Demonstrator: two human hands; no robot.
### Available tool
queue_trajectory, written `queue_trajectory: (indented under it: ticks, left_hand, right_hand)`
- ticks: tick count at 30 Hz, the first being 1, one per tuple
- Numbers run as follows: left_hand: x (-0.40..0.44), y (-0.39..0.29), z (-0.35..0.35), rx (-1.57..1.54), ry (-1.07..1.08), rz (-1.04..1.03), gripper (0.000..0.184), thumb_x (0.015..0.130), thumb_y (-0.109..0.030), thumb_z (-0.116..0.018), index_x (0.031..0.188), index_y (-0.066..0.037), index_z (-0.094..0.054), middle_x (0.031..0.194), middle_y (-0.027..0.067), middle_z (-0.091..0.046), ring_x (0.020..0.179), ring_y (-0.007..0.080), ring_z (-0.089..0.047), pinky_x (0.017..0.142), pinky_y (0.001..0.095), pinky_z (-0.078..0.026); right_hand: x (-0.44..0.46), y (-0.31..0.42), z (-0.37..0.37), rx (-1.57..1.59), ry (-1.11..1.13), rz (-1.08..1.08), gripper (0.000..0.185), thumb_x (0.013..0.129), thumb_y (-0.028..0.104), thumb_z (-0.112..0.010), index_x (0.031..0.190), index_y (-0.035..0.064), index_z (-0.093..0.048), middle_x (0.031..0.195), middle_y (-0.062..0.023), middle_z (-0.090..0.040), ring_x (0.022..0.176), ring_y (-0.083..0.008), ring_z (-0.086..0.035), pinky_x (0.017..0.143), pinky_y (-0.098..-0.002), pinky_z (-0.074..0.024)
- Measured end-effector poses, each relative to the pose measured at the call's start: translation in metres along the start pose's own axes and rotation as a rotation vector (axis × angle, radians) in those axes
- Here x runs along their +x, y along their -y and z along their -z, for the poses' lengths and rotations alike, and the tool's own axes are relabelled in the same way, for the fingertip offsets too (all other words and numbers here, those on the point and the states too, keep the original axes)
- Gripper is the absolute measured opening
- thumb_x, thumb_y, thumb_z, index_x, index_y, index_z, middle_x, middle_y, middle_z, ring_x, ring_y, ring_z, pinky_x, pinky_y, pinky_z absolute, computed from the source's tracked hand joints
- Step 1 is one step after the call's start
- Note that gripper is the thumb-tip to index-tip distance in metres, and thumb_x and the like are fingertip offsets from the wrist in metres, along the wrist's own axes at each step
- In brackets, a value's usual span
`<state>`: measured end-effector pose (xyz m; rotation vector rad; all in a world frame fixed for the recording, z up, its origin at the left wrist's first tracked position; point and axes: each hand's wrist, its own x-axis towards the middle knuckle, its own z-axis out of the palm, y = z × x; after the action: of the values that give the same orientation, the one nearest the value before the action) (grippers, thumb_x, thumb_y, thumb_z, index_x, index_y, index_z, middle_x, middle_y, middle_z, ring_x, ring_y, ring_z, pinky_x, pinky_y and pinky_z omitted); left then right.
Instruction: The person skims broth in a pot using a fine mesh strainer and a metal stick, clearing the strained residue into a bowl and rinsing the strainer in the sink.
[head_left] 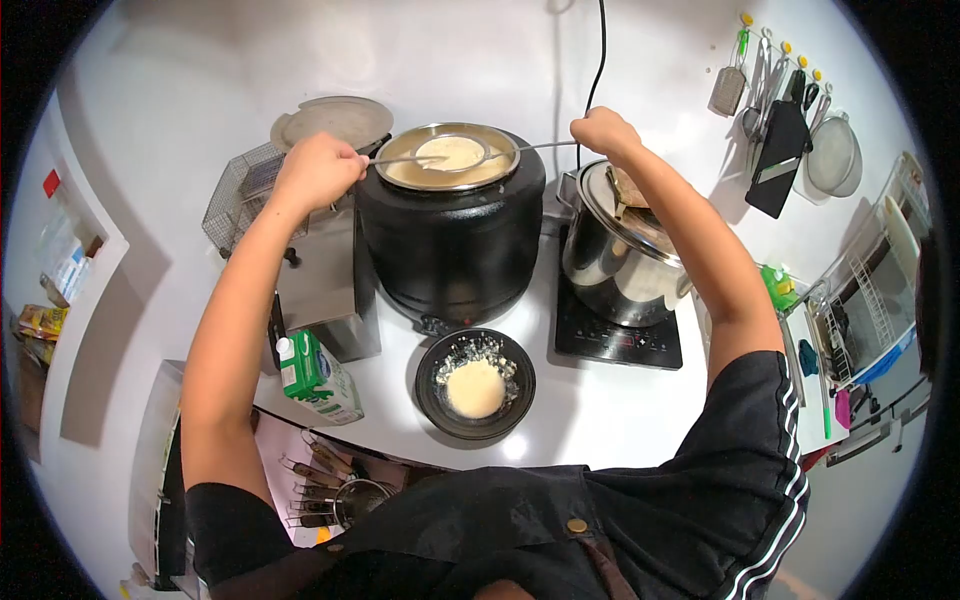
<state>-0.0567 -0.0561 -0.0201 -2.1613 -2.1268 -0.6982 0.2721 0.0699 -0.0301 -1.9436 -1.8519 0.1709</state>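
Observation:
A black soup warmer (450, 240) stands on the white counter with creamy pale liquid (400, 174) in its metal insert. My right hand (605, 133) is closed round the long handle of a round strainer (487, 154), held level in the insert's mouth and full of the same cream. From the left, my left hand (322, 172) pinches a thin metal utensil (395, 160), probably a spoon; its tip is hidden in the cream inside the strainer. In front of the warmer sits a black bowl (425, 395) with creamy liquid and white lumps up its side.
A lidded steel pot (610, 275) stands on a black induction cooker (620, 345) at right. A green-and-white carton (318, 378) is at front left, near a metal box (325, 290) and a wire basket (235, 195). Utensils including a grater (728, 90) hang on the right wall.

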Motion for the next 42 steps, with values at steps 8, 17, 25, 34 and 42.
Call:
queue_trajectory:
  ticks: [8, 17, 25, 34, 42]
  left_hand:
    - [-0.007, 0.02, -0.024, -0.398, -0.173, -0.006, 0.028, 0.077, -0.03, -0.056, 0.073, -0.004, -0.066, 0.056, 0.0083, -0.056, 0.056, 0.0159, -0.052, 0.055, 0.03, -0.04]
    - [-0.021, 0.035, -0.066, -0.518, -0.228, -0.085, 0.027, 0.079, -0.029, -0.057, 0.071, -0.005, -0.067, 0.052, 0.0057, -0.052, 0.052, 0.0127, -0.048, 0.052, 0.0278, -0.038]
    - [-0.034, 0.044, -0.064, -0.563, -0.226, -0.051, 0.026, 0.079, -0.029, -0.057, 0.073, -0.005, -0.066, 0.051, 0.0058, -0.052, 0.051, 0.0128, -0.047, 0.051, 0.0285, -0.037]
    - [-0.057, 0.052, -0.052, -0.429, -0.237, -0.009, 0.027, 0.08, -0.027, -0.057, 0.075, -0.003, -0.066, 0.051, 0.004, -0.051, 0.05, 0.0101, -0.044, 0.05, 0.0267, -0.034]
    - [-0.063, 0.051, -0.047, -0.523, -0.241, -0.022, 0.027, 0.079, -0.028, -0.057, 0.077, -0.003, -0.066, 0.051, 0.0065, -0.052, 0.05, 0.0118, -0.046, 0.052, 0.0276, -0.037]
  right_hand:
    - [-0.002, -0.022, -0.006, 0.205, 0.057, 0.018, 0.034, 0.063, 0.028, -0.058, 0.077, -0.0032, -0.06, 0.072, -0.0126, -0.057, 0.07, -0.0227, -0.052, 0.063, -0.0324, -0.0402]
    - [-0.016, -0.028, -0.006, 0.15, 0.071, -0.011, 0.045, 0.062, 0.039, -0.063, 0.079, -0.0037, -0.063, 0.084, -0.0173, -0.062, 0.081, -0.0277, -0.059, 0.072, -0.0334, -0.0438]
    - [-0.02, -0.03, -0.014, 0.088, -0.013, 0.029, 0.046, 0.062, 0.039, -0.064, 0.075, -0.0042, -0.062, 0.073, -0.0141, -0.06, 0.069, -0.0255, -0.056, 0.064, -0.0332, -0.0431]
    - [-0.043, -0.025, -0.005, 0.238, 0.137, 0.0, 0.042, 0.057, 0.031, -0.071, 0.074, -0.0062, -0.062, 0.071, -0.0135, -0.056, 0.066, -0.0226, -0.051, 0.06, -0.0317, -0.0407]
    - [-0.061, -0.021, -0.002, 0.249, 0.035, 0.047, 0.037, 0.054, 0.027, -0.076, 0.065, -0.0023, -0.057, 0.065, -0.0086, -0.055, 0.06, -0.0175, -0.049, 0.054, -0.0294, -0.0394]
